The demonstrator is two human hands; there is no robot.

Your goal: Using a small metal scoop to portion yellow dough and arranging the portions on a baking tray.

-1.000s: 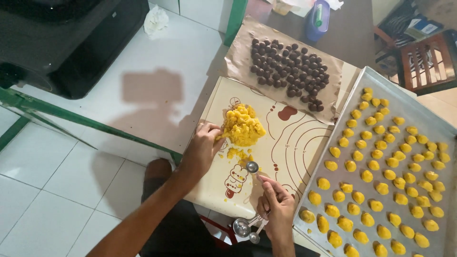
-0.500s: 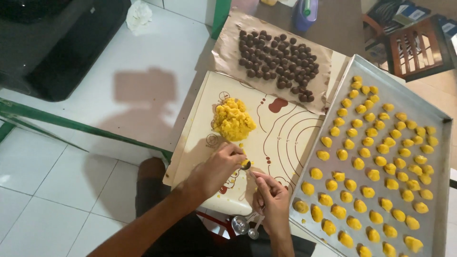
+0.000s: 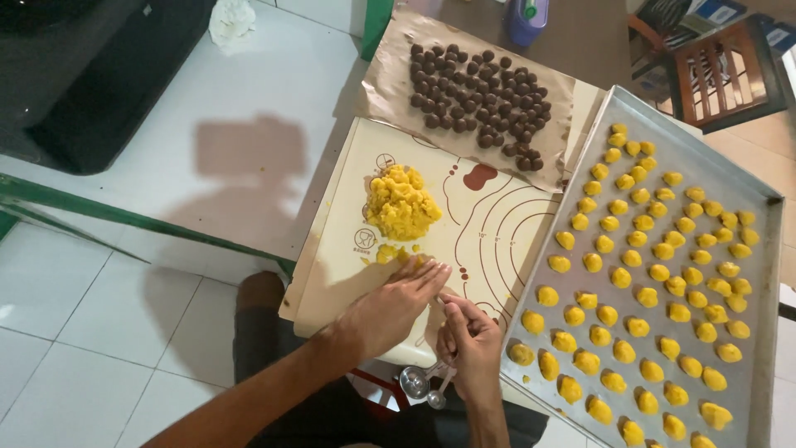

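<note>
Head view: the left hand [image 3: 398, 303] lies flat, fingers together, on the baking mat [image 3: 348, 265], touching dough crumbs just at 6 o'clock of the yellow dough pile [image 3: 402, 203]. The right hand [image 3: 471, 344], its grip clamped on measuring spoons [image 3: 423, 386], risks smearing dough or bumping the tray [image 3: 767, 332] at 3 o'clock.

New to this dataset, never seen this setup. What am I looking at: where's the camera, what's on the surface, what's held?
No machine: one camera on a person's head, looking down at their two bare hands. The left hand lies on a cream baking mat near a pile of yellow dough. The right hand grips a set of metal measuring spoons. Right of the mat, a metal tray carries rows of yellow dough balls. Above, brown paper holds dark brown balls.
</note>
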